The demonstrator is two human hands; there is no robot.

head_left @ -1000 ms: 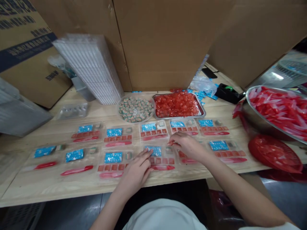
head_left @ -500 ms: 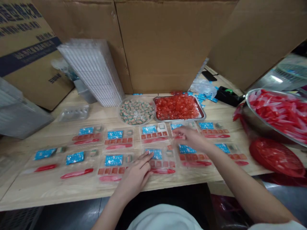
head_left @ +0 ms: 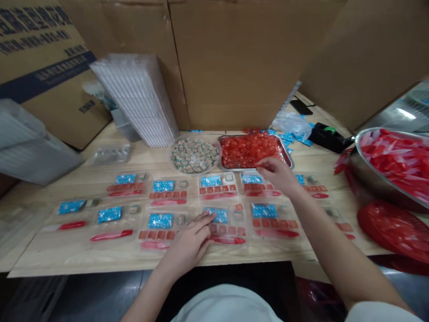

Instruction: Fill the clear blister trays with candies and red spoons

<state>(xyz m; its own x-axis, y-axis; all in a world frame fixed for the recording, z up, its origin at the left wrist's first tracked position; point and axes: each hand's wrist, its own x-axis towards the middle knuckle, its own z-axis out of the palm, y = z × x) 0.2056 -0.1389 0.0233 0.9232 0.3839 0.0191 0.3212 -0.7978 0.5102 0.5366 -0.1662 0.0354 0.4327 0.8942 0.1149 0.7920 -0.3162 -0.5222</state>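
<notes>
My left hand (head_left: 191, 241) lies flat, fingers stretched, over the left side of a clear plastic tray (head_left: 241, 237). That tray has a blue packet (head_left: 220, 216), a row of small red squares and a red-handled tool along its front. One red square (head_left: 238, 207) sits out of the row near its top. My right hand (head_left: 278, 176) is at the front edge of a metal tray (head_left: 234, 169) heaped with small red wrapped pieces (head_left: 248, 150). Its thumb and fingers are pinched together; what lies between them is too small to make out.
Two rows of similar clear trays span the wooden table (head_left: 77, 255). A round dish of striped pieces (head_left: 194, 155) stands beside a tall stack of clear trays (head_left: 137, 98). At right are a metal bowl of red-and-white items (head_left: 395, 156) and a red basket (head_left: 395, 228). Cardboard (head_left: 234, 67) walls the back.
My right hand has moved up from a back-row tray to the front edge of the metal tray. My left hand stays on its tray. The view has shifted slightly.
</notes>
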